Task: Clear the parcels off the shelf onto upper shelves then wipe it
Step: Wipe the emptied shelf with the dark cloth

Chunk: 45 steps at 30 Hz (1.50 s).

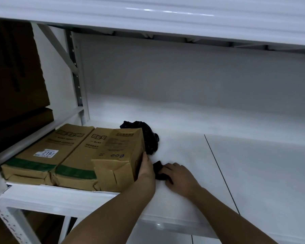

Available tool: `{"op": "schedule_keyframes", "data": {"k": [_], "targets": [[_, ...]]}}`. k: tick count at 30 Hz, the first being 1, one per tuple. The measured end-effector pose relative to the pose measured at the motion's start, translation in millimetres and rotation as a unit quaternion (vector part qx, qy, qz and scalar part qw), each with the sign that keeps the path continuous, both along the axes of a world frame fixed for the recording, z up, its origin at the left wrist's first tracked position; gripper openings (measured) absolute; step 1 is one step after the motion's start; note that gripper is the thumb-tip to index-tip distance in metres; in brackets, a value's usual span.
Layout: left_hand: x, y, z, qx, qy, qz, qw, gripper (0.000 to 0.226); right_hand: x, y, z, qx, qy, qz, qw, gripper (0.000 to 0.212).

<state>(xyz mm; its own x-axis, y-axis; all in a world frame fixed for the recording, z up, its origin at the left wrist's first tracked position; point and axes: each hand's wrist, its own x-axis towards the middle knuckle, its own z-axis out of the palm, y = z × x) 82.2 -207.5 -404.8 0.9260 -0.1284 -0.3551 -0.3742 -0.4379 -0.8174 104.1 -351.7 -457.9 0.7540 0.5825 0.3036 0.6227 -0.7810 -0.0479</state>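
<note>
Three brown paper parcels lie side by side at the left end of the white shelf (236, 164). The rightmost parcel (116, 155) is tilted up, and my left hand (146, 170) lies flat against its right side with straight fingers. My right hand (179, 176) rests on a small black cloth (158, 170) on the shelf, just right of that parcel, fingers curled over it. A crumpled black plastic bag (148, 136) sits behind the tilted parcel. The other two parcels (48, 155) lie flat; one carries a label reading 2193.
The upper shelf's white beam (148, 20) runs overhead. A dark cardboard box (12, 67) stands in the neighbouring bay at left, beyond the upright post (77, 81). A seam (218, 169) crosses the shelf board to the right of my hands.
</note>
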Motion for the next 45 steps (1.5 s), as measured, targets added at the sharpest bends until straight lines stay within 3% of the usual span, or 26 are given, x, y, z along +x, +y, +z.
{"op": "schedule_keyframes", "data": {"k": [4,7,13,18,22,24,26,33,36,39,40,42,45], "targets": [[-4,1,0,0.011,-0.002,-0.029,1.0,0.07,4,23,1,-0.006,0.003,-0.11,0.994,0.054],[-7,0,5,0.015,-0.003,-0.042,0.999,0.069,5,40,-3,-0.031,0.004,-0.151,0.988,0.043],[-9,1,-6,0.024,-0.032,-0.049,0.998,0.068,-17,25,-10,0.015,-0.087,-0.044,0.995,0.032],[-11,-3,-9,0.039,-0.051,-0.032,0.997,0.072,-30,-4,-9,-0.035,-0.07,0.032,0.996,0.036],[-17,-7,-8,0.011,-0.049,-0.023,0.998,0.068,-26,-13,-7,-0.028,-0.07,-0.09,0.993,0.037],[-21,-6,-9,-0.016,-0.04,-0.007,0.999,0.06,-25,0,-10,-0.014,-0.056,-0.177,0.983,0.052],[-26,-7,-10,-0.046,-0.04,0.006,0.998,0.056,-29,16,-10,-0.008,-0.066,-0.202,0.977,0.058],[-32,-13,-13,-0.063,-0.079,0.018,0.995,0.057,-48,-10,-14,-0.032,-0.08,-0.022,0.996,0.034],[-37,-22,-13,-0.069,-0.085,0.014,0.994,0.052,-49,-43,-11,-0.021,-0.071,-0.128,0.989,0.046],[-43,-33,-9,-0.084,-0.06,0.01,0.995,0.049,-55,-54,1,-0.014,-0.007,-0.319,0.948,0.055],[-44,-36,-9,-0.091,-0.066,0.011,0.994,0.048,-54,-54,-1,-0.017,0.002,-0.339,0.941,0.056],[-42,-44,-12,-0.104,-0.078,0.016,0.991,0.048,-55,-44,-6,-0.028,0.034,-0.319,0.947,0.056],[-37,-59,-16,-0.131,-0.077,0.015,0.988,0.05,-63,-33,-4,-0.006,0.004,-0.174,0.985,0.053]]}}
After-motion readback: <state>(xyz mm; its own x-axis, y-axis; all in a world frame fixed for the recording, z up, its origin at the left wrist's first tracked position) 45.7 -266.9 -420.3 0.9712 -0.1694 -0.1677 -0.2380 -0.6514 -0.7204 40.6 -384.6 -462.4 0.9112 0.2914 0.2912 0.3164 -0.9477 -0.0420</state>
